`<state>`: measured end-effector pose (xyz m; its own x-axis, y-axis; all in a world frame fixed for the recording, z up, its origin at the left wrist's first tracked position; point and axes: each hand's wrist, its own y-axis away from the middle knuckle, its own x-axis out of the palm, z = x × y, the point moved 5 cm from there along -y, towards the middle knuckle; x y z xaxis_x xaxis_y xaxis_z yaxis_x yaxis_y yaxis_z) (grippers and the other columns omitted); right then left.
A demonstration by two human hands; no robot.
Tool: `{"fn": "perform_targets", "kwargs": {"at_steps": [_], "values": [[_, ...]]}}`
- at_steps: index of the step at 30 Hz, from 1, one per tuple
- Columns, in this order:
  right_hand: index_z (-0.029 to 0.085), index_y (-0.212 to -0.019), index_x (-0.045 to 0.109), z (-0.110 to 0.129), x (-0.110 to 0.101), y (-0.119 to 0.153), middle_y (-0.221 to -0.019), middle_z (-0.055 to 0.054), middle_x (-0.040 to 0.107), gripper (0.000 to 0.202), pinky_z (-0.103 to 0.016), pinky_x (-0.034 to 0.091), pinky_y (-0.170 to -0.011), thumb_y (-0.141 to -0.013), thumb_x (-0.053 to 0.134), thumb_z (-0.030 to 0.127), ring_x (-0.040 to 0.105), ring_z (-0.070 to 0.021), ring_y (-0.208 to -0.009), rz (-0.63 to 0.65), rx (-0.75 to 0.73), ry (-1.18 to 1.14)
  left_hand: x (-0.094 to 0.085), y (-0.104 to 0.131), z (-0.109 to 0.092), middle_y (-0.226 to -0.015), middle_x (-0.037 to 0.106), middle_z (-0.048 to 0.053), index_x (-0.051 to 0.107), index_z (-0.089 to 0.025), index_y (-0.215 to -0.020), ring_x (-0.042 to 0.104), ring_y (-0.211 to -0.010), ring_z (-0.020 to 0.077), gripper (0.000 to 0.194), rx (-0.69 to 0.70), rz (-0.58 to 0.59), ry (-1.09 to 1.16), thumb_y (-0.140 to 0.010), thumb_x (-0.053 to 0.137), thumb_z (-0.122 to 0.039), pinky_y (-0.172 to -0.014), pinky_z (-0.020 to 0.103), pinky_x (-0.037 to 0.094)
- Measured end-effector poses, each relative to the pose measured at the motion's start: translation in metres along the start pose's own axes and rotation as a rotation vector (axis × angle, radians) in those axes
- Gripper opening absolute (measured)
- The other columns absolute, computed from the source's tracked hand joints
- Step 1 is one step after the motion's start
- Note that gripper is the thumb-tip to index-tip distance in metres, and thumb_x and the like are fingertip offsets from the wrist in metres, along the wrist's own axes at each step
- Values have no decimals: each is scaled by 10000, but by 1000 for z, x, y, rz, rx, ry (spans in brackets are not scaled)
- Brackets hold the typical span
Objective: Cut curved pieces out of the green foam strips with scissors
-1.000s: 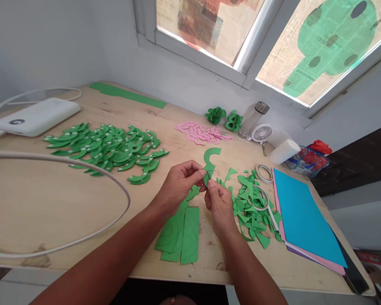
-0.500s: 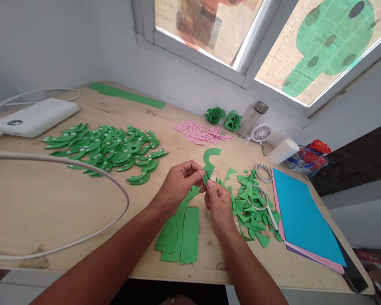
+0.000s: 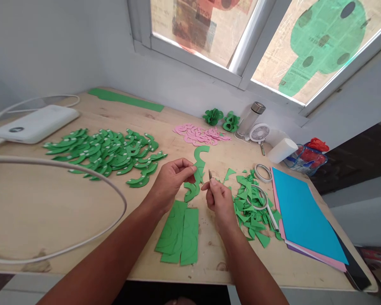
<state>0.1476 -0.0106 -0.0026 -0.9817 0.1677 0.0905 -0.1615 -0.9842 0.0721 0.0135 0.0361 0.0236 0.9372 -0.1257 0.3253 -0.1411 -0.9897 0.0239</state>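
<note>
Between its thumb and fingers, my left hand [image 3: 174, 180] pinches a curved green paper piece [image 3: 200, 156] whose hooked end points away from me. My right hand [image 3: 220, 197] is closed around a slim dark-tipped tool [image 3: 210, 174], mostly hidden in the fingers; its tip stands just right of the paper, apart from it. Below the hands lie a cut green curved piece [image 3: 191, 192] and green paper strips [image 3: 189, 237] with drawn curved outlines. Green offcuts [image 3: 254, 226] are heaped to the right, with a magnifying glass [image 3: 269, 208] on top.
Left, a pile of green curved pieces [image 3: 108, 154] with white tabs sits near a power bank [image 3: 34, 123] and looping cable [image 3: 122, 192]. Pink cutouts [image 3: 203, 134], a bottle [image 3: 251, 118] and small fan [image 3: 259, 132] stand behind. Coloured sheets [image 3: 307, 216] and a tape roll [image 3: 263, 173] lie right.
My hands have moved apart. The right hand has drawn back from the paper, showing the tool's tip, and the left has shifted the green piece slightly left.
</note>
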Motion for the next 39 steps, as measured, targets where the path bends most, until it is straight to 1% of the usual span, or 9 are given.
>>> {"fn": "perform_targets", "kwargs": {"at_steps": [4,9,13,17,21,23,26,33,39], "values": [[159,-760,608,4,-10,-4,-453,111,279,400,-229,105,-391,-749,645,557,161,-64,-410,-118,-21,-108,5,2,-2,-561,567,-20,613,-178,-605,524,-548,121,161,-37,97,-70,-646,718,-292,-585,257,439],[181,-722,570,3,-12,-6,-482,111,300,301,-229,119,-398,-680,732,431,182,-58,-414,-127,-21,-148,16,9,-2,-527,557,-20,610,-200,-562,499,-521,120,142,-96,274,-176,-645,702,-267,-532,244,397],[184,-727,573,-1,-13,-6,-502,103,324,258,-233,141,-410,-676,735,378,200,-60,-428,-143,-32,-133,15,7,0,-547,552,-25,616,-200,-577,478,-523,108,131,-53,205,-171,-655,698,-266,-521,233,383],[181,-746,579,-2,-13,-5,-534,94,346,270,-234,144,-417,-667,740,384,199,-61,-450,-202,-52,-110,13,6,3,-607,589,-21,621,-195,-638,527,-573,118,157,-60,114,-101,-656,725,-311,-586,250,451],[181,-737,564,1,-15,-4,-537,98,337,311,-231,145,-413,-648,750,414,204,-59,-447,-289,-81,-143,18,8,11,-631,646,-3,643,-180,-747,566,-577,132,214,-152,185,-121,-663,734,-353,-576,256,455],[183,-735,559,2,-16,-4,-534,100,333,324,-232,144,-409,-642,753,426,204,-57,-442,-312,-87,-157,21,10,14,-612,654,4,632,-174,-715,551,-547,125,211,-179,244,-142,-669,729,-356,-546,248,438],[184,-750,565,3,-15,-4,-513,107,328,335,-231,141,-402,-647,756,439,202,-57,-428,-284,-71,-160,23,11,16,-604,655,13,604,-170,-634,547,-549,121,216,-162,266,-144,-682,715,-349,-547,246,439],[160,-753,607,2,-4,0,-455,90,365,440,-221,135,-386,-785,593,599,216,-59,-401,-94,-39,-214,14,7,11,-630,662,9,618,-164,-652,588,-606,131,164,-85,93,-87,-688,707,-297,-626,262,478],[147,-711,616,-3,5,2,-410,90,353,501,-221,128,-381,-782,577,641,216,-54,-377,6,47,-115,9,5,8,-650,672,12,610,-160,-657,613,-639,143,161,-58,22,-54,-682,708,-286,-669,282,501]]}}
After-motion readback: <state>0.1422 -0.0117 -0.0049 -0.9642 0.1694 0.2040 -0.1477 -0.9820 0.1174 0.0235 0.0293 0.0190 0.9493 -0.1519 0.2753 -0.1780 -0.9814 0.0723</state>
